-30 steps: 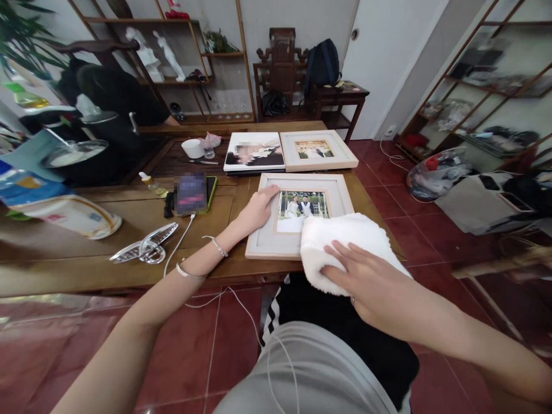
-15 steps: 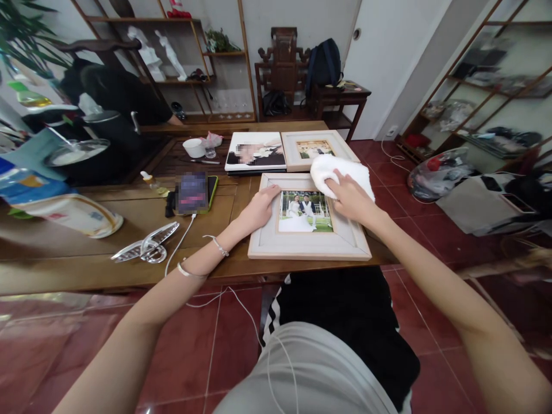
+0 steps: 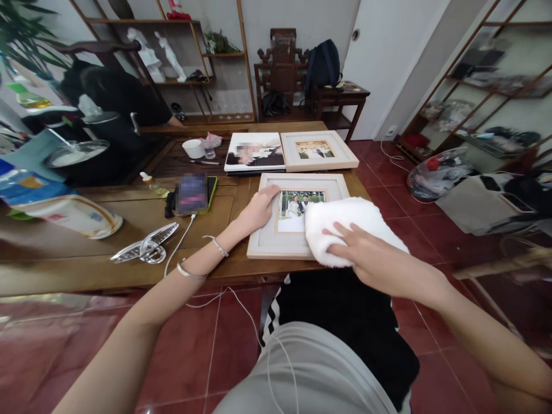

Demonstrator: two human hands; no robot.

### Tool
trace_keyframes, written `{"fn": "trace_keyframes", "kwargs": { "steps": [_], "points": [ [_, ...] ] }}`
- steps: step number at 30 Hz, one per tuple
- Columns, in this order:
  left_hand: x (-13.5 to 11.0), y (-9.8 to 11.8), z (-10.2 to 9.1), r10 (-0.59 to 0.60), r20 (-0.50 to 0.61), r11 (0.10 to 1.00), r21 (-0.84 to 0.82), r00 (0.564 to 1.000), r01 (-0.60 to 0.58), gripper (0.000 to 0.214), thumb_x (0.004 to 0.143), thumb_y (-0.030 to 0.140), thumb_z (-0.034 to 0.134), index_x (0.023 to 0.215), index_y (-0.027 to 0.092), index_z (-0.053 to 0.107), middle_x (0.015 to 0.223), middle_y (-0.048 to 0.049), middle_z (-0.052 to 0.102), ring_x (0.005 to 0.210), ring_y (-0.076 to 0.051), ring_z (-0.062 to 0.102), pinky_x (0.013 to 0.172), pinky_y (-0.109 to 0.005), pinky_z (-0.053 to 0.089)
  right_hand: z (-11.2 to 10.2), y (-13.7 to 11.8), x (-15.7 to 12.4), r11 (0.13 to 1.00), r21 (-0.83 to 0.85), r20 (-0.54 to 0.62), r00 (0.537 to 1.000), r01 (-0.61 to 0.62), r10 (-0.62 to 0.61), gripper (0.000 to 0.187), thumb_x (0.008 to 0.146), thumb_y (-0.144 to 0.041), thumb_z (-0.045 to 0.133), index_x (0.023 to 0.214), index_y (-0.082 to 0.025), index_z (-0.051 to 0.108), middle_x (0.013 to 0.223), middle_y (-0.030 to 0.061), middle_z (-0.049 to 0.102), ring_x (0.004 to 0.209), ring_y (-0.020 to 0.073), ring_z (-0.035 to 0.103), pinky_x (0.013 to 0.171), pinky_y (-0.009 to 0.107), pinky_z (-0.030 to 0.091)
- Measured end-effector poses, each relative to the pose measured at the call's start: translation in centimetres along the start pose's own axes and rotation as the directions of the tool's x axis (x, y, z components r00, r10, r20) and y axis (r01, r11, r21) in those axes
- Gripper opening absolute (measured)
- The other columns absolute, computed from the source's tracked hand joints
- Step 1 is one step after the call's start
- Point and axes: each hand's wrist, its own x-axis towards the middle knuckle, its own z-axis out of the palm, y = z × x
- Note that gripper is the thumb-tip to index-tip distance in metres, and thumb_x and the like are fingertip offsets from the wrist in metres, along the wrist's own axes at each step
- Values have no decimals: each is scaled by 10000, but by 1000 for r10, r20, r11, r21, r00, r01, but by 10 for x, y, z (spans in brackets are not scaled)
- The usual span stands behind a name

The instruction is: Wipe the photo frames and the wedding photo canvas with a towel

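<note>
A pale wooden picture frame (image 3: pixel 276 246) with a photo of two people lies flat at the table's front edge. My left hand (image 3: pixel 260 210) grips its left side, fingertips on the upper left of the border. A folded white cloth (image 3: pixel 351 215) covers the frame's lower right part and hides some of the photo. My right hand (image 3: pixel 362 253) holds this cloth, pressing it down with the fingers bent into it. Behind lie a second light frame (image 3: pixel 345 150) and a white-edged photo panel (image 3: pixel 267 144).
On the wooden table (image 3: pixel 219 241), left of the frame, are a phone (image 3: pixel 194 195) with a white cable, a clear hair clip (image 3: pixel 146 244), a small dropper bottle (image 3: pixel 153 183), a white cup (image 3: pixel 193 148) and a blue-white packet (image 3: pixel 64 207). Another person's dark-clothed arm (image 3: pixel 125 95) shows behind.
My right hand has drawn the cloth from the frame's upper right corner down toward me to its lower right corner. My left hand stays on the frame's left side.
</note>
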Motion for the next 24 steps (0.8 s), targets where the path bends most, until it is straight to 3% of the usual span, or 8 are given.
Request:
{"fn": "trace_keyframes", "kwargs": {
  "steps": [3,6,10,14,18,21,24],
  "points": [
    [-1,1,-2,1,10,1000,5,1000,-1,510,859,35,375,1315,155,568,1384,-110,600,1350,-244,502,1159,-456,393,-1,-14,-12,999,50,-18,1000,21,-20,651,674,62,433,1240,-193,629,1519,117,467,1427,310,390,1123,524,394],
    [0,1,-2,4,12,1000,20,1000,-4,507,863,27,368,1309,157,569,1384,-113,600,1355,-237,498,1163,-450,387,5,-10,-2,999,49,-37,999,12,-11,670,675,60,427,1271,-191,605,1538,109,443,1457,293,341,1149,512,366],
    [1,-1,0,-8,24,999,38,1000,7,489,871,23,364,1301,127,571,1386,-141,593,1361,-234,492,1160,-428,390,19,25,32,997,-16,-113,991,-69,67,637,698,43,447,1291,-149,577,1549,150,412,1472,309,305,1180,525,289],
    [2,-3,1,-13,40,999,38,999,11,480,879,30,366,1308,117,564,1393,-152,585,1363,-244,489,1158,-435,387,25,72,69,975,-62,-267,945,-214,190,588,766,-28,475,1349,-108,507,1518,210,431,1460,333,320,1155,527,304],
    [2,-4,2,-12,25,999,34,1000,11,444,906,57,361,1287,128,578,1378,-144,599,1351,-238,503,1150,-416,399,26,102,96,958,-114,-305,927,-264,219,570,798,-40,444,1360,-118,498,1466,187,504,1453,344,322,1137,538,299],
    [3,-3,2,-13,9,999,35,1000,13,421,920,74,360,1259,156,595,1340,-123,632,1315,-232,542,1126,-411,431,24,101,103,959,-163,-258,948,-233,186,584,783,-10,432,1348,-124,528,1501,173,472,1446,365,324,1136,549,284],
    [3,-1,2,-2,6,999,38,1000,2,421,925,82,354,1267,156,588,1344,-127,627,1323,-238,533,1129,-427,426,21,81,92,969,-183,-181,974,-168,135,599,763,12,436,1337,-115,550,1510,192,454,1440,385,326,1112,567,311]
  ]
}}
